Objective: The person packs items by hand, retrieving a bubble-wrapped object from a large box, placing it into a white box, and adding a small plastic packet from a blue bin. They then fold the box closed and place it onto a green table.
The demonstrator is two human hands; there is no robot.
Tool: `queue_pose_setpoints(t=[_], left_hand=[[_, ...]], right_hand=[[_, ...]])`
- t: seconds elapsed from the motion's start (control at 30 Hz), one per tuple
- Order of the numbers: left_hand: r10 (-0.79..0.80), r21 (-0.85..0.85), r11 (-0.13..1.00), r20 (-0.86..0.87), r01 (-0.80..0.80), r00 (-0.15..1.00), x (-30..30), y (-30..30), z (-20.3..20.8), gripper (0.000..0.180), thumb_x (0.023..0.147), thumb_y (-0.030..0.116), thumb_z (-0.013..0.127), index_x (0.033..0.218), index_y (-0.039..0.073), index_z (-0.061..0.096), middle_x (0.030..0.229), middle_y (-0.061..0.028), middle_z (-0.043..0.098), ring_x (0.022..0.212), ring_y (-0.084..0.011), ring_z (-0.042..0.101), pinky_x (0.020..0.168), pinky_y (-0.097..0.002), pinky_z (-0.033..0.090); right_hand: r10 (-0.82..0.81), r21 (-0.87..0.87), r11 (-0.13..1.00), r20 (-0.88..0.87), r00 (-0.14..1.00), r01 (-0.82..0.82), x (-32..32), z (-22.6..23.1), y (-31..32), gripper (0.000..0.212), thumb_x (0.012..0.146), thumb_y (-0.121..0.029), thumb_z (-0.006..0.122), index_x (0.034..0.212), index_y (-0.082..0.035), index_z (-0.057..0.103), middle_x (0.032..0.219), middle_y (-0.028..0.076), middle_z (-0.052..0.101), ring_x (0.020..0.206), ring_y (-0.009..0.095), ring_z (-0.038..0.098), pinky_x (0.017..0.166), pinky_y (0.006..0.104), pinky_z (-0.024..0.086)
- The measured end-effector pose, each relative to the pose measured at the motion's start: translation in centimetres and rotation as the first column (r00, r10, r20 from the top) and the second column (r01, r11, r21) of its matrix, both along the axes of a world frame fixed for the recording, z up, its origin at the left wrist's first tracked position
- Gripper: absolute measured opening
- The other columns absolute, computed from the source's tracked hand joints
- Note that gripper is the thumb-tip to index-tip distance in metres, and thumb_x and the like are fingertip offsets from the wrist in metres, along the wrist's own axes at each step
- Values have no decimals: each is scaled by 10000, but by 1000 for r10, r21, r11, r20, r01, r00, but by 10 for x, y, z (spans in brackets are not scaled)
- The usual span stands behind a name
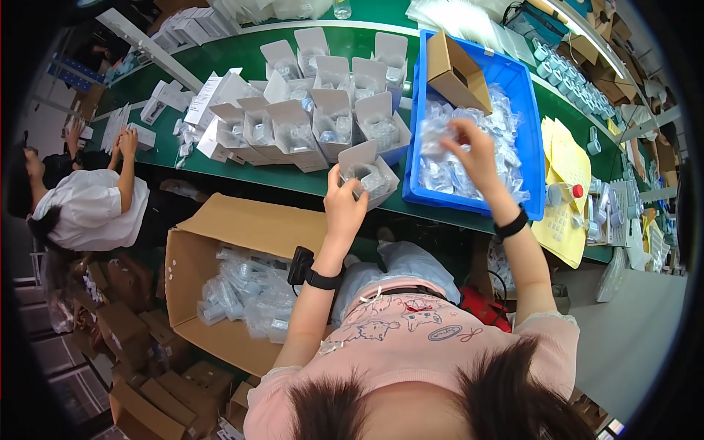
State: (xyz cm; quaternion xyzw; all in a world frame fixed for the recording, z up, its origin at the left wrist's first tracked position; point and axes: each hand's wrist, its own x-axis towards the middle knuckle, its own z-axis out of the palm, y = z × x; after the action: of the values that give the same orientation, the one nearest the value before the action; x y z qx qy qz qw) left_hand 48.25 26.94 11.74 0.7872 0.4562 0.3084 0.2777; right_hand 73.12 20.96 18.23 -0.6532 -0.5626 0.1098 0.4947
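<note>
The green bench (227, 55) is crowded: white boxes (292, 116) beyond the left fingers (334, 177), blue bin (537, 147) beneath the right fingers (465, 130)!

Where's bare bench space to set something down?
Green tabletop: patch between the slanted white post and back row of open white cartons; thin strip between front cartons and bench edge. Crowded: the carton cluster; the blue bin, full of clear-bagged items, right hand above.

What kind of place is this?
Probably a packing area in a workshop or small factory: rows of open white boxes on a long green bench, a blue bin of plastic-bagged pieces, and a co-worker farther along.
</note>
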Motion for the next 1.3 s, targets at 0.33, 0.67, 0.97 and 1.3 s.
queue_pose_setpoints(t=[0.33,0.67,0.97,1.3], left_hand=[[139,-115,986,169,-121,976,-16,21,-2,127,632,16,662,744,-28,623,919,-176,620,845,-301,612,716,-327,464],[233,-281,941,145,-186,962,-25,33,13,139,688,5,666,779,-24,565,722,-93,602,590,-148,532,581,-270,437],[252,-306,952,749,-18,613,-17,46,-24,341,801,76,606,1088,91,424,1085,-62,502,906,-164,537,754,-302,441],[758,-753,459,609,472,234,-12,31,-38,579,848,414,550,1330,202,310,1267,-98,396,1164,-264,393,934,-444,350]], right_hand=[[511,28,786,532,675,-617,-97,-49,11,198,709,-64,651,896,-29,595,912,107,581,785,253,588,665,298,494],[284,46,942,426,859,-334,-124,-32,4,288,705,-150,679,931,-36,543,875,78,538,805,220,540,643,280,464],[-277,-312,867,-950,144,-388,-159,-120,12,470,852,-178,549,1262,-46,362,1201,154,431,1066,263,492,888,391,439],[-155,-61,972,-890,-429,-225,-180,-137,54,474,906,-391,445,1238,-55,399,1250,134,408,1084,240,465,976,405,359]])
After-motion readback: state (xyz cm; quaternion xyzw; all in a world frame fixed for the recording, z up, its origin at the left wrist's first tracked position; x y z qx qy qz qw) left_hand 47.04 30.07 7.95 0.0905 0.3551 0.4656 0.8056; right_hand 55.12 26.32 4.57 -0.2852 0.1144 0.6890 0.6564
